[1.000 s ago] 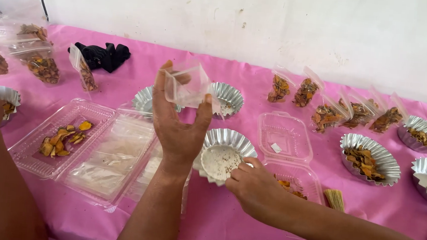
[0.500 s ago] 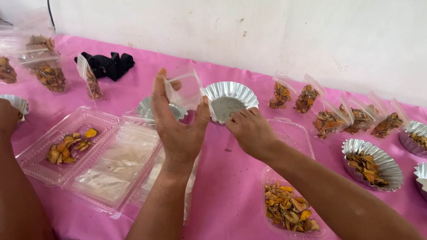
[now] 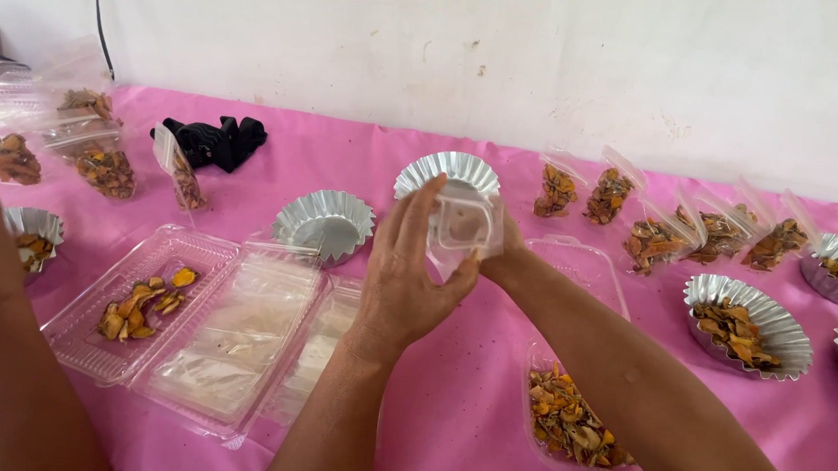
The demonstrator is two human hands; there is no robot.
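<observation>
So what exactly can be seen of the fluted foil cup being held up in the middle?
The fluted foil cup is a shiny silver, thin-metal dish with a crimped, pleated rim. It is raised off the pink tablecloth and tipped so its mouth faces the small clear plastic bag in front of it, which hides its lower half. The right hand seems to hold it from behind, largely hidden; the left hand grips the bag. Its contents cannot be made out.

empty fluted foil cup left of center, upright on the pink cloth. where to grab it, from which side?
Pinch the fluted foil cup at its flared rim, coming from above on the near side. It sits upright, mouth open, and nothing touches that edge. The thin wall probably dents easily, so grip lightly.
</observation>
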